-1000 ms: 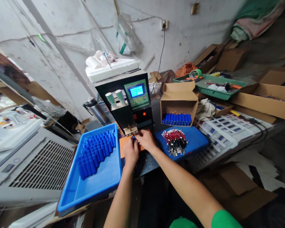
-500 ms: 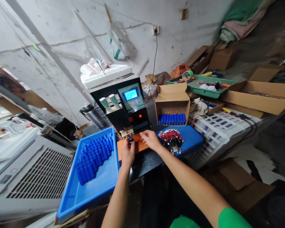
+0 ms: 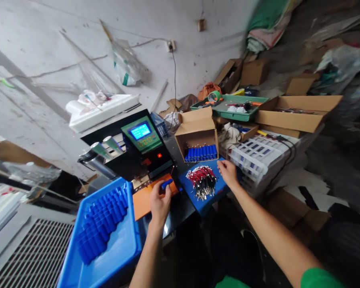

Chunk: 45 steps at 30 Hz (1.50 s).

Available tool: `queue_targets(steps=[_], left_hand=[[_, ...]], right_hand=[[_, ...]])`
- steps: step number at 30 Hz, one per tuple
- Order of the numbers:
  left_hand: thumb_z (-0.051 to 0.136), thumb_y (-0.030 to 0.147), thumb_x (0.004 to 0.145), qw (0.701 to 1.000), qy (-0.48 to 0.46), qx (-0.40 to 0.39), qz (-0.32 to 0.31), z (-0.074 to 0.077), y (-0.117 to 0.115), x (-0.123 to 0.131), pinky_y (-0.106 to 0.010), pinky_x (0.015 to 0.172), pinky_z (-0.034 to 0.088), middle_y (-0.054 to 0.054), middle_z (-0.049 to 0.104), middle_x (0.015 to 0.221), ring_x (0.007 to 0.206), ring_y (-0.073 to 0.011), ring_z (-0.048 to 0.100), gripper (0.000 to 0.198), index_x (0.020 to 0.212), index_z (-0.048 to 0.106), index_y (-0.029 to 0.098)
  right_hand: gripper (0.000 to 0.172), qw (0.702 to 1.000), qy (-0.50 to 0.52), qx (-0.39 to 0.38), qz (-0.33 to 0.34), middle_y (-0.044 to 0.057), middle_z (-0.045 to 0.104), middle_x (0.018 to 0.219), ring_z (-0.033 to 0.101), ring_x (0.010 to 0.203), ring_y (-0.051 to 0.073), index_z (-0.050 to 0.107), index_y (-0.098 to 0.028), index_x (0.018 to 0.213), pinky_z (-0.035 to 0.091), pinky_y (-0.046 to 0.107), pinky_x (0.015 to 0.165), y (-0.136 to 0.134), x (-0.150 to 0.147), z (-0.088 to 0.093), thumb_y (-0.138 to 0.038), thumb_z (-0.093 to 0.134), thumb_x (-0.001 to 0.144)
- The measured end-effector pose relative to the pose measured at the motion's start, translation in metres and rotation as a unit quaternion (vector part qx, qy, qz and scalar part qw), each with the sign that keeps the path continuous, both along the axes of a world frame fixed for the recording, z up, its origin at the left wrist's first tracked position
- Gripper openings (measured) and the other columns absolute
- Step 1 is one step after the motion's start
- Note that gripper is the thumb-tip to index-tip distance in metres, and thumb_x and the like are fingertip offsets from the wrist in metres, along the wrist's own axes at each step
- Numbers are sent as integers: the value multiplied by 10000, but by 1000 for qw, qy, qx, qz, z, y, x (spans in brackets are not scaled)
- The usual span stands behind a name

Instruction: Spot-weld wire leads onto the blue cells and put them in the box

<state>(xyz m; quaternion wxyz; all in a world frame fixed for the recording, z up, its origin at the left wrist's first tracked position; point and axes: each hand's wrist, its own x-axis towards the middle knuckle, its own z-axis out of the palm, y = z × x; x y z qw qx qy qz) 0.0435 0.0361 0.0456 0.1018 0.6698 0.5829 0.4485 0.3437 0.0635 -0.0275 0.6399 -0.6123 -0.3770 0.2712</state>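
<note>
My left hand [image 3: 160, 202] is closed on a blue cylinder [image 3: 167, 184] above the orange board [image 3: 142, 204], in front of the black machine with a lit screen [image 3: 140, 131]. My right hand [image 3: 228, 173] is closed, fingertips pinched, at the right of a pile of red and black wires with white connectors [image 3: 201, 180] on a blue surface [image 3: 187, 192]. Whatever the right fingers hold, if anything, is too small to make out. Behind the pile, an open cardboard box [image 3: 198, 134] contains rows of blue cylinders [image 3: 201, 153].
At the left, a blue tray [image 3: 120, 250] holds many blue cylinders. A metal flask [image 3: 97, 165] stands behind it. A white crate [image 3: 249, 158], a green tray [image 3: 246, 116] and a long cardboard box [image 3: 294, 118] are at the right.
My right hand has moved right, away from the machine, to beside the wire pile. My left hand has drawn back from the machine's front with the blue cylinder. The view has turned right.
</note>
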Motion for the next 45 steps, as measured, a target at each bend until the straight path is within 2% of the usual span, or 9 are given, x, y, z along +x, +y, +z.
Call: queue_targets(steps=[3,9,16,24,28,32,37,41,45], left_hand=[[562,395,869,999,28,8,-33,5,34,31,-308,758,547,-76,725,942,766,-168,666,371,1138,657,157],[476,246,924,980,188,19,-57,0,107,85,-357,838,528,-149,719,969,874,-233,679,384,1242,623,90],[497,241,938,935,350,-61,-20,-13,144,114,-317,753,514,-161,697,997,866,-245,691,387,1298,611,158],[469,166,911,960,251,-88,-89,-25,164,106,-328,860,524,-150,731,1085,977,-242,700,475,1376,566,173],[481,211,907,969,194,-123,-88,-24,166,106,-321,803,532,-127,761,975,866,-233,722,475,1372,574,179],[559,293,892,961,201,-173,-74,-13,162,108,-317,742,519,-110,766,880,754,-239,722,519,1405,540,214],[564,322,895,966,181,-125,-133,2,134,93,-294,731,517,-64,759,855,750,-207,715,594,1468,447,216],[502,399,924,983,99,-57,-144,7,77,61,-331,820,552,-103,756,1048,909,-220,716,376,1159,696,179],[534,447,909,988,55,-15,-143,-18,-2,29,-322,832,572,-72,765,1016,901,-213,728,323,1047,731,231]], right_hand=[[465,999,-50,5,-18,41,618,568,560,534,174,595,-188,665,443,279,545,-3,0,-11,-616,518,829],[389,992,-117,19,-43,71,689,673,622,629,196,637,-188,722,465,289,655,-4,-9,-9,-505,476,879],[360,990,-134,24,-33,70,705,708,639,651,193,637,-198,731,476,284,685,0,-10,-12,-463,472,909],[346,988,-149,23,-36,70,705,717,644,674,198,635,-205,727,480,289,703,1,-12,-15,-447,473,913],[344,987,-156,16,-35,78,718,739,649,685,200,650,-204,747,481,289,707,1,-13,-16,-445,471,915],[345,985,-168,15,-42,84,723,751,653,691,204,653,-203,755,480,290,714,2,-14,-16,-443,465,917],[360,981,-189,17,-50,89,720,738,657,693,209,651,-199,748,481,296,720,2,-13,-18,-449,458,918],[370,981,-188,11,-45,90,722,729,657,676,208,656,-193,751,482,291,699,1,-12,-17,-462,458,910],[368,981,-192,-10,-34,89,728,725,666,668,213,665,-191,752,477,286,671,3,-10,-14,-465,469,900]])
